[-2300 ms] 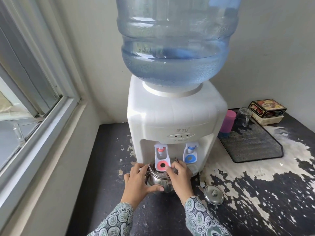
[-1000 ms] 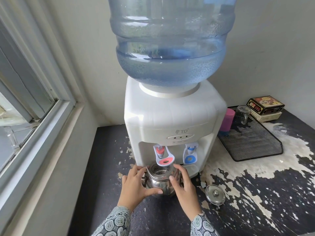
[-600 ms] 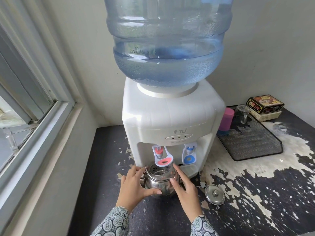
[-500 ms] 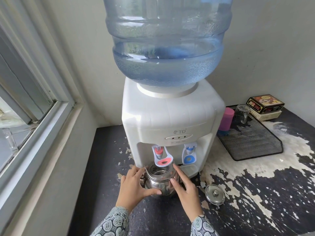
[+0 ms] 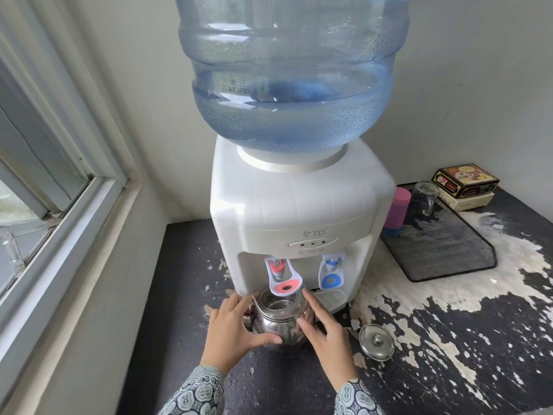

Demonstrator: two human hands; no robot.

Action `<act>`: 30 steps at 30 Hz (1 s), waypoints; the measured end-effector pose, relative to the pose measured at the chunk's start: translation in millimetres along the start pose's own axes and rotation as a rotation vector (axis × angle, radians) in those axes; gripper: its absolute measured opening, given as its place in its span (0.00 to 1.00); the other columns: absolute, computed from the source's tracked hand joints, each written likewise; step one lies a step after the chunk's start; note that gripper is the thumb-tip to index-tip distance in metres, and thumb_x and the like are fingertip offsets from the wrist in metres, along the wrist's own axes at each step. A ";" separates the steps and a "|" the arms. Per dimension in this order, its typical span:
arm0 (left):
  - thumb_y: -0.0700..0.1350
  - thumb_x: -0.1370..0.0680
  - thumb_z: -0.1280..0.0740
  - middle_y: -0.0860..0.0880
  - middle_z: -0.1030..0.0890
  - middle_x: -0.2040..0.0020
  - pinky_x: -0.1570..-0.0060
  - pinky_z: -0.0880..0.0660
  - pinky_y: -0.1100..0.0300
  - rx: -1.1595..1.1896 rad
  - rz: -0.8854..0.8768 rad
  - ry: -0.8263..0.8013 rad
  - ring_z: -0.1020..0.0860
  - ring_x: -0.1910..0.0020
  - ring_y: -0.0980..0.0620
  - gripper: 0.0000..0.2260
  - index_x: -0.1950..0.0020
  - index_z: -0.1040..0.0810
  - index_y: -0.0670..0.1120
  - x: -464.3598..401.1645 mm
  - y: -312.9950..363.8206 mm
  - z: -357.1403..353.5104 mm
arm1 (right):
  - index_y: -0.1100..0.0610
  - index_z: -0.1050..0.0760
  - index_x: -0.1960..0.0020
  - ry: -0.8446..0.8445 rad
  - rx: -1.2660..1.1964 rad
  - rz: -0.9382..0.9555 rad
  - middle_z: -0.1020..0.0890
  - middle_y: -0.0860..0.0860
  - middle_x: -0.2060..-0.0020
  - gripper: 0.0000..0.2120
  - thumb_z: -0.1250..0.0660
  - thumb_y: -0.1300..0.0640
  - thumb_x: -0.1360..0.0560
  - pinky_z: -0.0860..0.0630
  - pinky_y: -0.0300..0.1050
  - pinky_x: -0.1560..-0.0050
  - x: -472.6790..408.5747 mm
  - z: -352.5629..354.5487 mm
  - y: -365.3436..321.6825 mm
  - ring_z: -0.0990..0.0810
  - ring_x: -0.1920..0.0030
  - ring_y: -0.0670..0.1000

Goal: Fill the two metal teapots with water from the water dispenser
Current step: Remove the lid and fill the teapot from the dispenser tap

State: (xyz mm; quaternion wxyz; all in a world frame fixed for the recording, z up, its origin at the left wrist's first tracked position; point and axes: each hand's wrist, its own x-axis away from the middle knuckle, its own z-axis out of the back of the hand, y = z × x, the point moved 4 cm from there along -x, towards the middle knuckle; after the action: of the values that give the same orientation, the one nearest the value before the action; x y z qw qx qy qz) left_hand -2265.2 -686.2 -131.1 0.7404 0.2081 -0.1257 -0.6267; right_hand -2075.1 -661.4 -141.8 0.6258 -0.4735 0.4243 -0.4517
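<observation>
A small shiny metal teapot point(image 5: 279, 323) stands lidless on the counter under the red tap point(image 5: 282, 277) of the white water dispenser point(image 5: 299, 211). A strainer shows in its mouth. My left hand point(image 5: 232, 327) wraps the pot's left side, thumb across the front. My right hand point(image 5: 324, 330) lies flat against its right side, fingers stretched toward the red lever, which is tilted up. The pot's lid point(image 5: 376, 342) lies on the counter to the right. Only one teapot is in view.
A blue tap point(image 5: 330, 272) sits right of the red one. A black mesh tray point(image 5: 440, 244) at the right holds a pink cup point(image 5: 396, 209) and a glass mug point(image 5: 423, 199). Boxes point(image 5: 465, 182) stand behind. A window frame point(image 5: 65, 205) runs along the left.
The teapot has come out a little toward me from under the red tap, whose lever now tilts up. My right hand has slid from the lever to the pot's side.
</observation>
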 end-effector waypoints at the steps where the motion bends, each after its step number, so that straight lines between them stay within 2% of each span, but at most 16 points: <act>1: 0.80 0.50 0.41 0.55 0.24 0.47 0.50 0.39 0.56 -0.001 -0.002 0.000 0.26 0.45 0.51 0.48 0.40 0.25 0.51 -0.2 -0.1 -0.1 | 0.42 0.33 0.36 0.000 0.003 -0.001 0.28 0.46 0.34 0.26 0.32 0.62 0.28 0.32 0.46 0.32 0.0 -0.1 1.6 0.31 0.34 0.39; 9: 0.80 0.49 0.40 0.55 0.23 0.48 0.52 0.36 0.55 0.017 -0.019 0.021 0.25 0.47 0.50 0.47 0.41 0.24 0.51 0.8 1.0 1.1 | 0.36 0.33 0.36 0.003 0.032 0.002 0.29 0.44 0.33 0.27 0.32 0.59 0.28 0.30 0.53 0.34 -0.5 -0.8 8.8 0.31 0.33 0.40; 17: 0.81 0.49 0.42 0.56 0.25 0.47 0.50 0.39 0.58 0.015 -0.015 0.009 0.26 0.46 0.52 0.48 0.38 0.26 0.52 0.4 1.4 1.9 | 0.32 0.35 0.36 -0.008 0.054 -0.004 0.30 0.43 0.32 0.28 0.32 0.58 0.27 0.31 0.53 0.33 -0.3 -2.4 12.8 0.32 0.33 0.40; 24: 0.80 0.49 0.42 0.55 0.25 0.50 0.49 0.37 0.56 0.025 -0.014 0.015 0.26 0.48 0.52 0.48 0.38 0.26 0.52 0.1 0.6 2.1 | 0.33 0.36 0.36 -0.023 0.062 -0.014 0.31 0.43 0.32 0.28 0.33 0.57 0.27 0.31 0.53 0.33 -2.0 -2.5 12.0 0.33 0.32 0.41; 27: 0.80 0.49 0.42 0.56 0.25 0.50 0.49 0.37 0.57 0.012 -0.005 0.002 0.26 0.47 0.52 0.48 0.38 0.26 0.52 0.1 -0.3 1.3 | 0.32 0.36 0.36 -0.026 0.063 -0.015 0.31 0.41 0.32 0.27 0.33 0.57 0.27 0.33 0.50 0.31 -2.5 -2.6 11.7 0.34 0.32 0.39; 30: 0.80 0.49 0.42 0.56 0.26 0.49 0.49 0.37 0.58 0.002 0.006 -0.007 0.27 0.47 0.53 0.48 0.39 0.27 0.52 0.3 -0.8 0.9 | 0.29 0.37 0.37 -0.022 0.077 -0.005 0.31 0.38 0.33 0.28 0.33 0.57 0.27 0.36 0.39 0.32 -3.3 -2.1 11.2 0.35 0.33 0.35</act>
State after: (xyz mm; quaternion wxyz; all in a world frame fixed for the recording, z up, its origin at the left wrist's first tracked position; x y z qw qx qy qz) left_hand -2266.2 -686.7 -130.7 0.7414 0.2064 -0.1297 -0.6252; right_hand -2076.0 -657.0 -152.8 0.6472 -0.4550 0.3986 -0.4639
